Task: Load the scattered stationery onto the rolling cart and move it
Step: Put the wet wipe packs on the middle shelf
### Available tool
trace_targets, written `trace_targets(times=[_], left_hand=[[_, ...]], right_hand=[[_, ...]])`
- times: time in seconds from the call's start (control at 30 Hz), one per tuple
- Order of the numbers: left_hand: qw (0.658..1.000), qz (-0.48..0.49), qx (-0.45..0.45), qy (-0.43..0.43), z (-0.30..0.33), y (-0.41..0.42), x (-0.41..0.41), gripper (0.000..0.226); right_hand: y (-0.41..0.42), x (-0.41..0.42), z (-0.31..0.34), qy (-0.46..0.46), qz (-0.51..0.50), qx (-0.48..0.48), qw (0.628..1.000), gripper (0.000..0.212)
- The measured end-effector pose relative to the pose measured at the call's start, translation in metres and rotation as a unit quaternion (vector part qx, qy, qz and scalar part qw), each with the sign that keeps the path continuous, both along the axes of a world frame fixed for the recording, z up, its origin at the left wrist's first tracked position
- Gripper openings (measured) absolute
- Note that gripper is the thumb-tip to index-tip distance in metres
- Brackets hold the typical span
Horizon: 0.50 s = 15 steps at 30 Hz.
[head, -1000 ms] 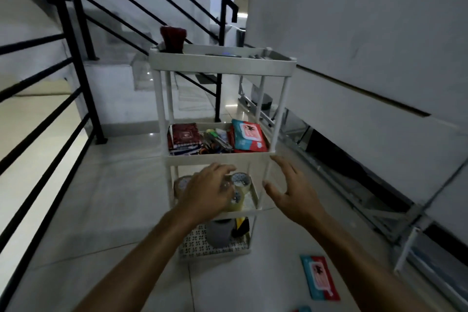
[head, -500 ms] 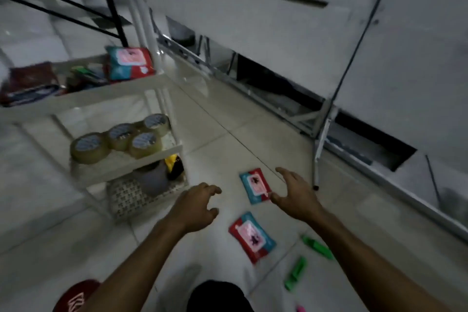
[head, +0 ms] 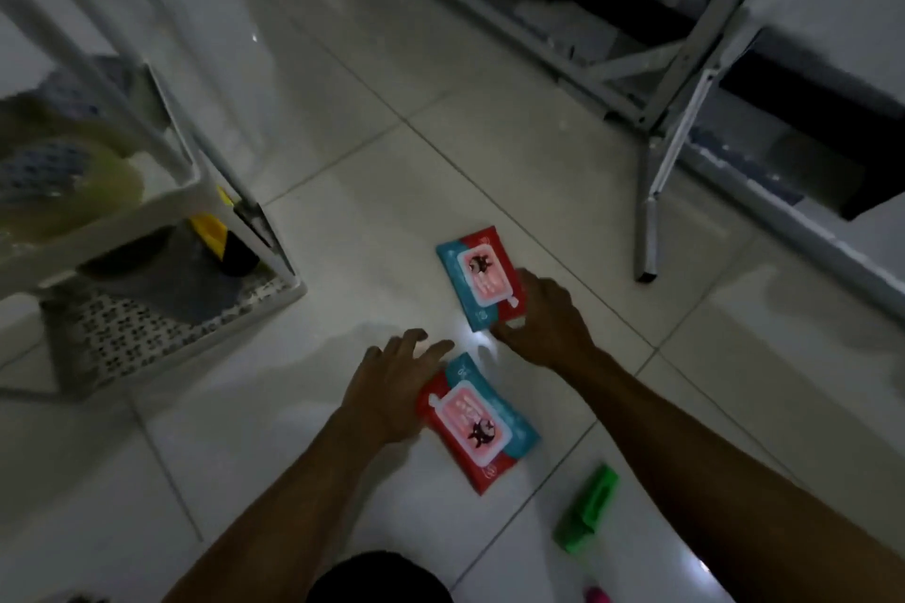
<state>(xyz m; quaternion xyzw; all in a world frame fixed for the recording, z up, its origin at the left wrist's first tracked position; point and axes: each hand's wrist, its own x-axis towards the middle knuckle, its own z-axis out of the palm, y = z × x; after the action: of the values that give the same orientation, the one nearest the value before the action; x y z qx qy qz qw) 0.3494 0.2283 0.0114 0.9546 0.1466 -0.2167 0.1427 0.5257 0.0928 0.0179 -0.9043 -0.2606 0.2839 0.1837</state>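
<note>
Left hand (head: 392, 379) reaching down, fingers spread and relaxed, resting against left edge of near red-and-teal soft wipes-style packet (head: 477, 428) on pale tiled floor (head: 489, 152). Right hand (head: 543, 318) curling round lower right corner of far matching red-and-teal packet (head: 477, 282), thumb under its near end. Packet print too blurred for reading. White plastic rolling cart (head: 161, 206) standing at left, cut off by frame. Green marker (head: 587, 509) lying near right forearm.
</note>
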Motion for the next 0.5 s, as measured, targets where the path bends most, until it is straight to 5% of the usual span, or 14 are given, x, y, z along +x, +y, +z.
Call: trace_targets(times=[0.27, 0.5], left_hand=[[0.991, -0.131, -0.014, -0.014, -0.054, 0.005, 0.015, 0.12], [0.981, -0.172, -0.063, -0.069, -0.051, 0.014, 0.021, 0.084]], right_hand=[[0.058, 0.015, -0.042, -0.046, 0.013, -0.036, 0.998, 0.122], [0.054, 0.016, -0.063, -0.108, 0.034, -0.05, 0.992, 0.101]])
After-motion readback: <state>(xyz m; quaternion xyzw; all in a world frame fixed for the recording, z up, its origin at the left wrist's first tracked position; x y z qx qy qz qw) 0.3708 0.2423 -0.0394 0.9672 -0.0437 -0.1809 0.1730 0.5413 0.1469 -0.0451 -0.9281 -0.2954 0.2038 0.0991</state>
